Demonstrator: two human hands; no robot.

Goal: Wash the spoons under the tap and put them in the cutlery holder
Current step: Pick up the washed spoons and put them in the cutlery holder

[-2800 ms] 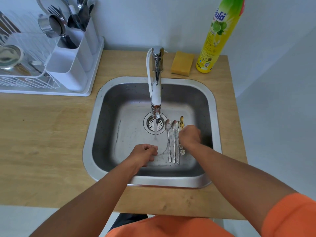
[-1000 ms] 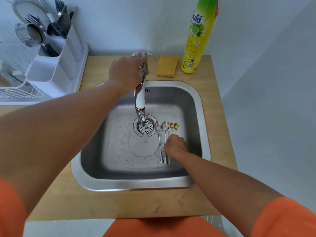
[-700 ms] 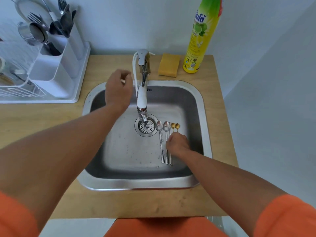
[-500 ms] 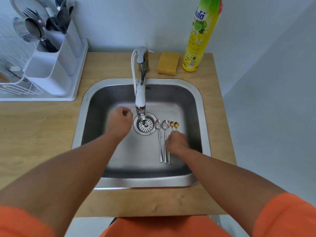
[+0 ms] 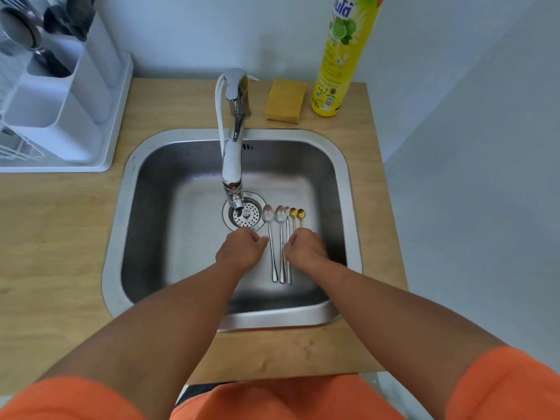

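A: Water no longer runs from the tap (image 5: 232,153), as it did a second ago. The left hand (image 5: 241,251), which was up on the tap lever then, has come down into the sink (image 5: 127,237), just left of the spoons (image 5: 280,247). The right hand (image 5: 306,250) has stayed at the right of the row.

B: How do the fingers lie?

A: Left fingers (image 5: 257,237) are curled in, beside the leftmost spoon; whether they touch it I cannot tell. Right fingers (image 5: 292,239) are curled over the gold handles; whether they pinch one I cannot tell.

B: Count things, left to right.

A: One white cutlery holder (image 5: 57,98) on a drying rack (image 5: 115,140), dark cutlery in its far compartments. One tap, one drain strainer (image 5: 247,214). Five spoons lying side by side on the sink floor, bowls toward the drain: two larger silver, one thin silver, two small gold. One yellow sponge (image 5: 285,100), one yellow detergent bottle (image 5: 342,56).

B: Surroundings?

A: Wooden worktop (image 5: 60,237), steel sink set in it, pale wall (image 5: 197,31) behind. Orange sleeves at the bottom edge.
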